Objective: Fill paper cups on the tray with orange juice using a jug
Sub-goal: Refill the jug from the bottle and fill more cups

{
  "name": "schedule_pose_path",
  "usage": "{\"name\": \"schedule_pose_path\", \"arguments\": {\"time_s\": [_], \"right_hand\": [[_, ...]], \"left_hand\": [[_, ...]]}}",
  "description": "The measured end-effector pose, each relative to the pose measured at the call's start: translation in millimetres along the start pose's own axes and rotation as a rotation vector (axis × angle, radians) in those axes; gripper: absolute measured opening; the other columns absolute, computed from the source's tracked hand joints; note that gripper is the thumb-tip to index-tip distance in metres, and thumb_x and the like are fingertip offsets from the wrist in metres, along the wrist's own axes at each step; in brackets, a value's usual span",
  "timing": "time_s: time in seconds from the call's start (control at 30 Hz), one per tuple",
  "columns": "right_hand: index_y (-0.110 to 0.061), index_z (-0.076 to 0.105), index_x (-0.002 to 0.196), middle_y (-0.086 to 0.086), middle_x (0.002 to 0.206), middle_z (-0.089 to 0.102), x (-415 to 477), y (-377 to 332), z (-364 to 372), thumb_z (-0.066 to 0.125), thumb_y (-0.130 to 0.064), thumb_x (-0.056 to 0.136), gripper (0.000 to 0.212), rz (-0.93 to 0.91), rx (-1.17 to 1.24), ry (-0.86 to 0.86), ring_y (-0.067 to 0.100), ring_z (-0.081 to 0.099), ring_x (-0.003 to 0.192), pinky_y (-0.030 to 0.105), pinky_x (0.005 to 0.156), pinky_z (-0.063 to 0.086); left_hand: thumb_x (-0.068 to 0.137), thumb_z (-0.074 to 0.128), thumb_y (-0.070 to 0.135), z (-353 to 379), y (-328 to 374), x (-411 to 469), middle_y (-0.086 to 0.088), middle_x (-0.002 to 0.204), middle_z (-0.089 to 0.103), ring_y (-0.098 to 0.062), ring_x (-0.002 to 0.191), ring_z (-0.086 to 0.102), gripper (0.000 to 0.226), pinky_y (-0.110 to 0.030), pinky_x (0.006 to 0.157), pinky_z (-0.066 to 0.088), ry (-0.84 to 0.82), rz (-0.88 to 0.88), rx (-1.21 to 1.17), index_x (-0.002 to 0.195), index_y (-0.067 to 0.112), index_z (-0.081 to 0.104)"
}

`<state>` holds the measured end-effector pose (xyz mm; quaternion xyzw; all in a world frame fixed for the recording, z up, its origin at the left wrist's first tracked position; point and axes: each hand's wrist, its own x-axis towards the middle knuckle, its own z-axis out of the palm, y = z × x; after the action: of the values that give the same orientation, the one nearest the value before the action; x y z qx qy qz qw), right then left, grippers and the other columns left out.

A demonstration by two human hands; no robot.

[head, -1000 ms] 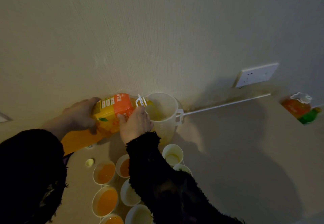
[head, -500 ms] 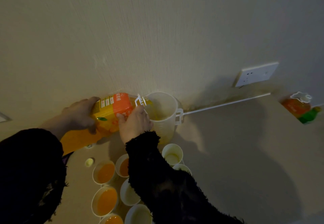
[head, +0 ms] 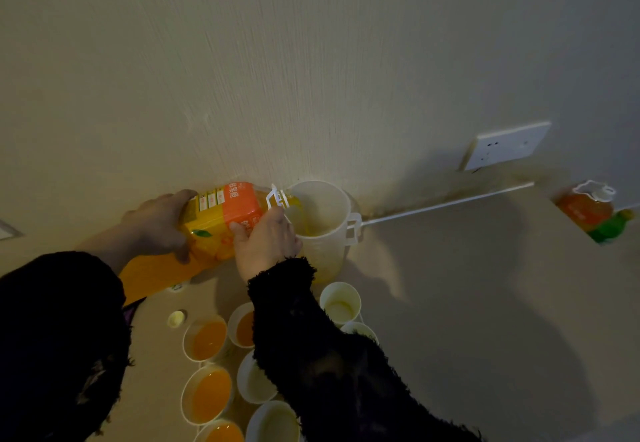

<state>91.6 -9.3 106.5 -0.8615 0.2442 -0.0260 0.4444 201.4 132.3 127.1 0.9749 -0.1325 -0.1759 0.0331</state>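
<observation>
currently, by the look of it, a refill of the jug rather than a pour into cups. juice bottle (head: pixel 221 220): large, orange label, tipped almost level, mouth over the rim of the jug (head: pixel 325 233). left hand (head: pixel 156 223): wrapped round the bottle's lower body. right hand (head: pixel 266 240): clasping the bottle near its neck. jug: pale, translucent, upright, unheld, just beside the wall (head: pixel 311 60), handle to the right, only a shallow pool of juice inside. filled cups (head: pixel 207 337): four, on the left of the cluster nearest the person. empty cups (head: pixel 341 304): four visible, pale inside, on the right of the cluster, one partly hidden by the black sleeve (head: pixel 329 355). tray: no edge can be made out under the cups. hazards, as judged: a bottle this full-bodied may gulp and surge past the rim; the neck leaning on a light, unsteadied jug could tip it; the fuzzy sleeve hangs over the cups and could brush one over or trail in juice. surface (head: pixel 467 285): plain tan top, heavily shadowed. small pale cap (head: pixel 176 318) lies left of the cups. second bottle (head: pixel 585 206), orange, stands far right with something green beside it. wall: textured cream, white socket (head: pixel 505 145) above a thin white strip (head: pixel 450 202). lighting dim.
</observation>
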Motion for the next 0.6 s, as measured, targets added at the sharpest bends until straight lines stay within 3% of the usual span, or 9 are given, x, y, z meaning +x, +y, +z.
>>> {"name": "schedule_pose_path", "arguments": {"time_s": [0.6], "right_hand": [[-0.008,0.036,0.129,0.010,0.133,0.050,1.0,0.9,0.0,0.055,-0.045,0.091,0.057,-0.001,-0.006,-0.004,0.028,0.042,0.128,0.044,0.104,0.031]], "left_hand": [[0.021,0.074,0.030,-1.5,2.1,-1.1,-0.010,0.125,0.051,-0.034,0.113,0.050,0.128,-0.050,0.093,0.045,0.005,-0.003,0.010,0.141,0.022,0.030]]}}
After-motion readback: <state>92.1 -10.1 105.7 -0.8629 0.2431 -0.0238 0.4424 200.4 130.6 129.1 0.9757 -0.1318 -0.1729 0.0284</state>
